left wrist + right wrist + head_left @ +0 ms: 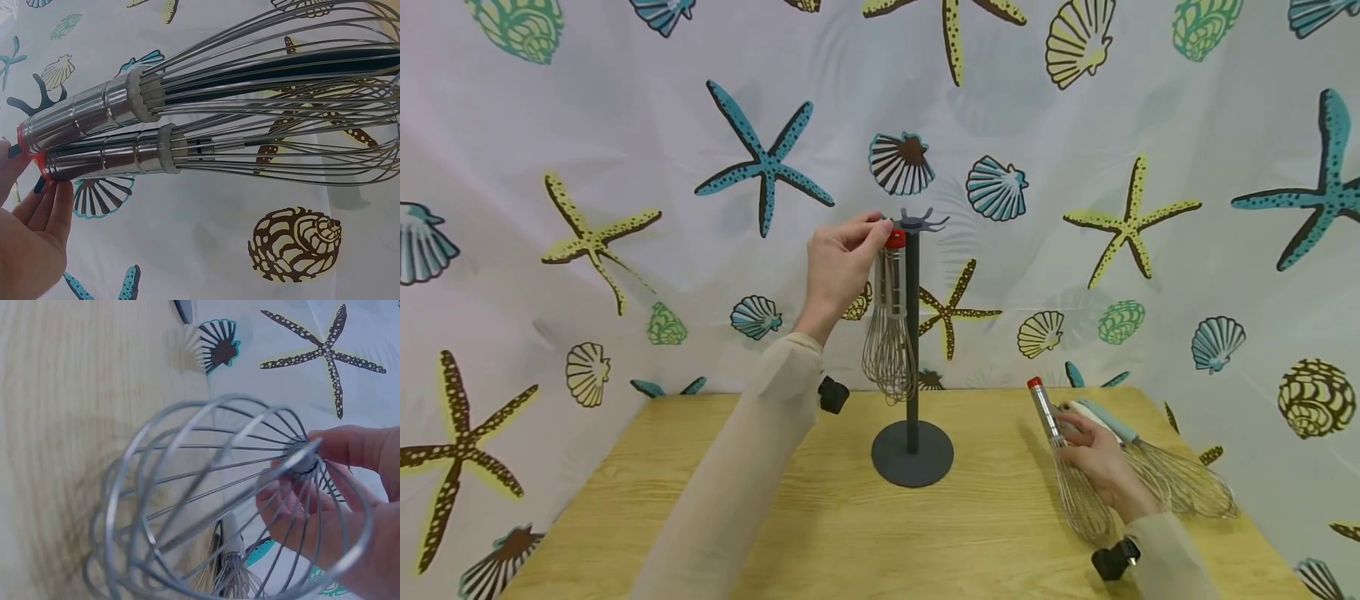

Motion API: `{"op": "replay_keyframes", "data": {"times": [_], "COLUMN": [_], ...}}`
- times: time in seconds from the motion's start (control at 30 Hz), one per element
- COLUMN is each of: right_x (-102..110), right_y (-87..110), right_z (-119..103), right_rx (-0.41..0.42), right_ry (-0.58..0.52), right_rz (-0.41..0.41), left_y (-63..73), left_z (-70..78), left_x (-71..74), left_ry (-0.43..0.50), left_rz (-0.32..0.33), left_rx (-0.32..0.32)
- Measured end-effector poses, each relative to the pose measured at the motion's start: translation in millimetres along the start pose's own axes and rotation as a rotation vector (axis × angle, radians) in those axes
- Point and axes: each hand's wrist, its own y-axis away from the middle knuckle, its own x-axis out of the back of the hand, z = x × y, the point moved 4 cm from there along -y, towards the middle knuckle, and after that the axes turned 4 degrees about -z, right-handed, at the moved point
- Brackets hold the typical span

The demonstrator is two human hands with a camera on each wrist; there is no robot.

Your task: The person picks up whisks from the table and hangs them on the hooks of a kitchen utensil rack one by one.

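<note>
From my end I read this as hanging work in mid-step: whisks to go up on the dark stand [913,350], one being seated while another is taken in hand. At the top of the pole the left hand [842,262] has a narrow pinch at the red ends of the hanging whisks [895,287], thumb to one side and fingers to the other; in the left wrist view I count two of them side by side, a dark hook tip [40,185] showing at each red end, so I judge both are on their hooks, though I can't tell how firmly they sit. The right hand [1101,462], well apart over the right side of the table [985,517], grips a third whisk [1049,419] near the neck, where wires meet handle, its red end pointing toward the back; I can't tell whether its wires touch the table. Just beside it lie a whisk with a pale blue handle [1108,419] and one with a white handle [1086,413]. To my eye the next move calls for the left fingers to let go without tugging, then for the third whisk to come across, red end up, lined up with a free hook
</note>
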Motion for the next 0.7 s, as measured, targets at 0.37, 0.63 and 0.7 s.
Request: {"op": "replay_keyframes", "data": {"times": [0.37, 0.63, 0.7], "right_x": [-15, -36, -41], "right_y": [-10.0, -19.7, -22.3], "right_z": [-25, -35, -38], "right_rx": [0.104, 0.13, 0.141], "right_ry": [-0.115, -0.181, -0.198], "right_rz": [0.104, 0.069, 0.055], "left_y": [6.8, -1.7, -0.1], "left_z": [12.3, -12.2, -9.1], "left_x": [6.0, 2.8, 0.9], "left_ry": [-0.004, 0.036, 0.041], "left_rz": [-0.002, 0.02, 0.023], "left_rx": [-0.005, -0.032, -0.025]}}
